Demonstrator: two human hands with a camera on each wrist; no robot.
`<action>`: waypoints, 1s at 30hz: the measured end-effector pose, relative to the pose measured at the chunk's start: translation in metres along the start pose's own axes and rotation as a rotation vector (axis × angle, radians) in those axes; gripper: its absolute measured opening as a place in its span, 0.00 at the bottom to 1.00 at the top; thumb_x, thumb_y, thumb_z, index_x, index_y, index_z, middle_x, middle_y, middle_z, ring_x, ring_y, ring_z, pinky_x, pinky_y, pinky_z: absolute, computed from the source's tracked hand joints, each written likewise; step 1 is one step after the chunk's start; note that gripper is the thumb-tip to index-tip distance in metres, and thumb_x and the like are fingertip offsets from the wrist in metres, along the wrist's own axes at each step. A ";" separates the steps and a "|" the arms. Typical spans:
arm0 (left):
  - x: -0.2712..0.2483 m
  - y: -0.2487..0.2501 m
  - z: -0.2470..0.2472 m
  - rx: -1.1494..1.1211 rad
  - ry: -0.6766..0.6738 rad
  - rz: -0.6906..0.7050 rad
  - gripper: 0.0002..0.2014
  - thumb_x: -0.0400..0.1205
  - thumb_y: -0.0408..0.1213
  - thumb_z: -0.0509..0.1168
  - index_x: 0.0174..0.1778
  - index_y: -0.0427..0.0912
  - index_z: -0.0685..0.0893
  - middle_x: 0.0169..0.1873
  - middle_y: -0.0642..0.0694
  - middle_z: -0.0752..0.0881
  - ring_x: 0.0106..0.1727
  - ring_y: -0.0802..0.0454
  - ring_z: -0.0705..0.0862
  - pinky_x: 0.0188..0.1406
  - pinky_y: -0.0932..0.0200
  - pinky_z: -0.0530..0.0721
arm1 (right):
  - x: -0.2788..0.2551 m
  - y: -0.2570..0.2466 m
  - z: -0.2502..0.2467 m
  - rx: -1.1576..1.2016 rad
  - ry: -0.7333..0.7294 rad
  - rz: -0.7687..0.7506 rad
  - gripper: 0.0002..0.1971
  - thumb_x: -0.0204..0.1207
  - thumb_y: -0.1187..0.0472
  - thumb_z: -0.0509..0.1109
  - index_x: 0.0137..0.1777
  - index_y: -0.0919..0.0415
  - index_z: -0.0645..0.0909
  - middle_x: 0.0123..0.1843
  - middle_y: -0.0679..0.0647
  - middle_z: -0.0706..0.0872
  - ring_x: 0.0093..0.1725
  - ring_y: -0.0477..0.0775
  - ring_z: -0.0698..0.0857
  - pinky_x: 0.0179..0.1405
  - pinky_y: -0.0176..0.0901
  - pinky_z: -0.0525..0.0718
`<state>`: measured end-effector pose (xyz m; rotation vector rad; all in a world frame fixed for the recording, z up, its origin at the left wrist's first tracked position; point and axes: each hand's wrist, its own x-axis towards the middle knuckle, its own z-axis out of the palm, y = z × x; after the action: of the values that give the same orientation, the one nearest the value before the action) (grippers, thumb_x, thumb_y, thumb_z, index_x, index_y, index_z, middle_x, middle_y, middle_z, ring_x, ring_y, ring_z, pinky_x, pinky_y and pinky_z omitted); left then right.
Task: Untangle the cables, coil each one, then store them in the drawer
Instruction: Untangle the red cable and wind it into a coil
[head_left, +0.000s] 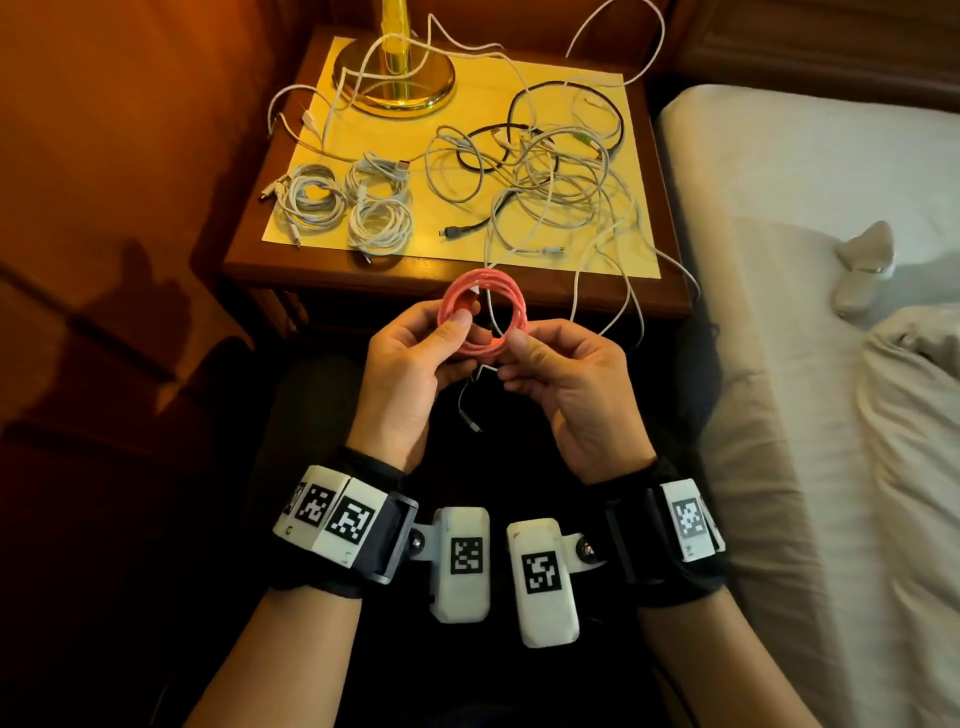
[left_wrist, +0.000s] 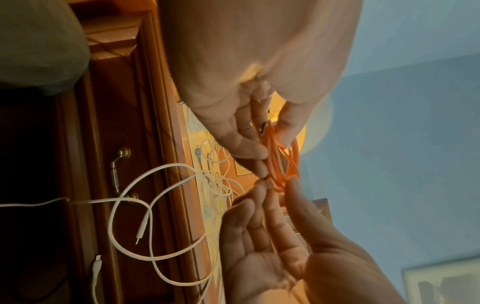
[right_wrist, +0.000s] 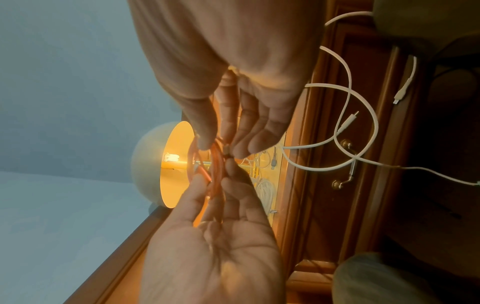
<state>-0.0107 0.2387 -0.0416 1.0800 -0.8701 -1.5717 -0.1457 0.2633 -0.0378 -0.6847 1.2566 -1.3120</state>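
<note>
Pink coiled cable (head_left: 483, 312) held up just near of the desk (head_left: 249, 260), pinched on its left by left hand (head_left: 410, 358) fingers and on its right by right hand (head_left: 566, 384) fingers. Three coiled white cables (head_left: 348, 202) on the desk's near left; tangled cables (head_left: 545, 176) at right, some hanging over the edge.

My head camera looks forward and steeply down from above my lap, taking in both my wrists and, beyond them, the top of the bench (head_left: 447, 260) with the bed (head_left: 779, 260) beside it. The camera on my left wrist sits very close behind my left hand (left_wrist: 233, 92), looking along the fingers toward the front of the bench (left_wrist: 145, 144), its picture turned on its side. The one on my right wrist does likewise behind my right hand (right_wrist: 233, 82), facing the bench and the lamp (right_wrist: 155, 164) on it. All three share the pink coil (head_left: 483, 312) held between my hands in front of the bench, and both wrist views catch the drawer handle (left_wrist: 118, 174).
</note>
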 end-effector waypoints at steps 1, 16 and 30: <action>0.000 0.000 0.000 -0.008 -0.002 0.002 0.06 0.84 0.31 0.63 0.47 0.39 0.86 0.36 0.46 0.89 0.41 0.51 0.88 0.40 0.64 0.84 | 0.000 0.000 0.001 0.009 0.009 0.001 0.18 0.64 0.60 0.76 0.49 0.73 0.84 0.38 0.63 0.88 0.34 0.55 0.85 0.37 0.42 0.83; -0.001 0.000 -0.002 0.304 -0.029 -0.086 0.07 0.83 0.32 0.66 0.43 0.40 0.89 0.34 0.46 0.90 0.34 0.54 0.88 0.39 0.63 0.83 | -0.001 0.003 -0.001 -0.198 0.160 -0.122 0.05 0.76 0.73 0.70 0.40 0.70 0.83 0.32 0.64 0.85 0.29 0.54 0.82 0.28 0.39 0.81; -0.006 0.006 -0.004 0.270 -0.115 -0.241 0.10 0.84 0.32 0.63 0.41 0.36 0.88 0.28 0.44 0.88 0.27 0.54 0.85 0.27 0.68 0.81 | 0.000 -0.001 0.002 -0.078 0.222 -0.056 0.06 0.76 0.75 0.69 0.39 0.70 0.85 0.31 0.61 0.86 0.32 0.59 0.84 0.29 0.39 0.86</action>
<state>-0.0043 0.2427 -0.0363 1.3353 -1.0855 -1.7640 -0.1442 0.2623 -0.0361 -0.6451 1.4832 -1.4206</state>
